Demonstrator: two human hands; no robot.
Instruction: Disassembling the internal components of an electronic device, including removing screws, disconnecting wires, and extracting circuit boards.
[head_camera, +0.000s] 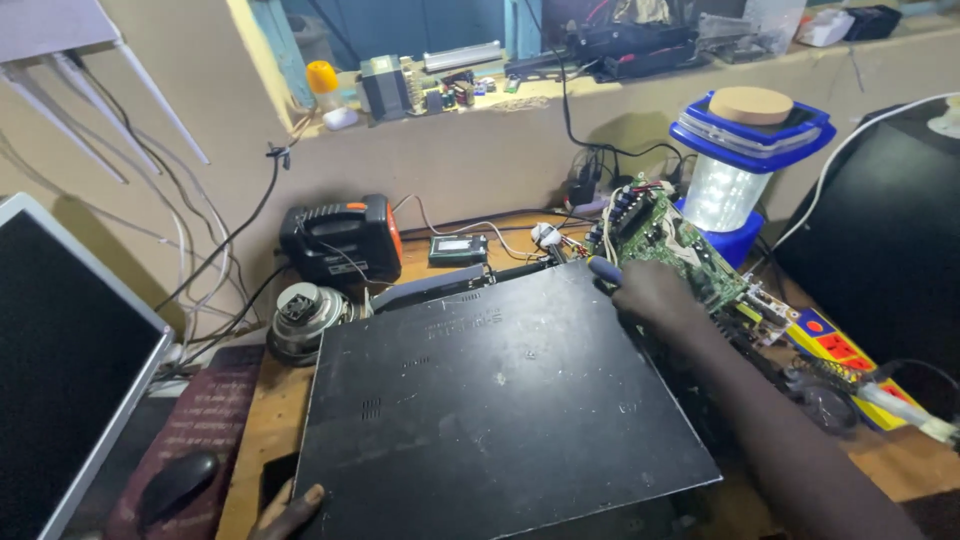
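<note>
A large black metal case (500, 400) lies flat across the middle of the wooden workbench (262, 420), its dusty top facing up and taking most of the room. To its left stands a monitor (70, 350), cut off by the picture's edge, with a dark mouse (177, 482) on a reddish mat (200, 425) in front of it. On the right a big black box (880, 250) fills the corner, partly out of view.

Behind the case, against the wall, sit a blue and clear lantern (735, 160) with a round tan lid, a black and orange tool box (340, 238), a round grey motor (305, 315) and a small green-faced meter (458, 248). A yellow power strip (835, 350) runs along the right edge of the case, with cables tangled over it.

The right hand (650, 295) reaches over the far right corner of the case and is closed around a blue-handled tool (604, 268), only the handle's end showing; its tip is hidden. Just beyond the hand, a green circuit board (670, 245) stands tilted on edge, between case and lantern. Whether the tool touches the board cannot be told.

The left hand (290, 510) is mostly cut off at the bottom; its fingers rest at the near left corner of the case, and its grip cannot be made out.
</note>
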